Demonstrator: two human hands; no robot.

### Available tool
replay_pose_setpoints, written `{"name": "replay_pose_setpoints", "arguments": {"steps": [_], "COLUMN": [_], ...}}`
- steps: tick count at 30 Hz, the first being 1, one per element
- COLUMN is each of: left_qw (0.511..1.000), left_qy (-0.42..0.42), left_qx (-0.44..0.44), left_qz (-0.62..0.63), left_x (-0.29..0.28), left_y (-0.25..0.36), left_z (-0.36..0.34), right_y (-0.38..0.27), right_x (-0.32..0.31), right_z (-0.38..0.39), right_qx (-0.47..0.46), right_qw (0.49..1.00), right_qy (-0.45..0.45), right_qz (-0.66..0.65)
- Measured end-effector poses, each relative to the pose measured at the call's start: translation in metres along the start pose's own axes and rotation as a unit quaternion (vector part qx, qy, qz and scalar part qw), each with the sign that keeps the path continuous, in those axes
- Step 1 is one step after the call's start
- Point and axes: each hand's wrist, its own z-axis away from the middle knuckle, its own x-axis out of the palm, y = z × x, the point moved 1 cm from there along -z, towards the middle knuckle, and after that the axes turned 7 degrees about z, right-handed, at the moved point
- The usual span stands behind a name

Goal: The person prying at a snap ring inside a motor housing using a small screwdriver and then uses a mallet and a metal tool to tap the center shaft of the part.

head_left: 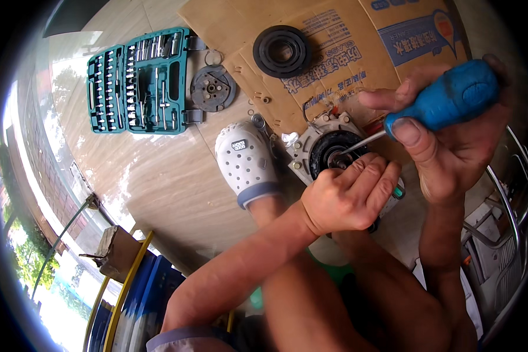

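Observation:
My right hand (452, 135) grips a screwdriver by its thick blue handle (460, 97). The metal shaft (366, 142) slants down to the left, its tip at the round centre of a metal compressor-like unit (299, 158). A black ring (328, 141) surrounds that centre. Low over the near side of the unit, my left hand (352, 193) is closed. From its outer side sticks the green end of a tool (399, 191); the rest of that tool is hidden in the fist. The fingers also cover part of the unit's centre.
A teal socket set case (123, 82) lies unfolded at the far left. Beside it are a round metal plate (213, 88) and a thin ring (213, 57). A black pulley (281, 51) rests on flattened cardboard (346, 35). My foot wears a white clog (246, 155). Metal tubing (513, 205) stands right.

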Motion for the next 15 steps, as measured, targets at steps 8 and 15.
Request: {"name": "replay_pose_setpoints", "arguments": {"steps": [8, 15], "left_qw": [0.997, 0.999], "left_qy": [-0.026, -0.036], "left_qx": [-0.021, -0.006], "left_qz": [0.065, 0.013], "left_x": [-0.008, -0.008], "left_y": [0.000, 0.002], "left_z": [0.004, 0.002], "right_y": [-0.036, -0.035], "right_x": [-0.030, -0.038], "right_z": [-0.014, -0.013], "right_qx": [-0.077, -0.085], "right_qw": [0.967, 0.960], "right_qy": [-0.157, -0.162], "right_qz": [0.185, 0.210]}}
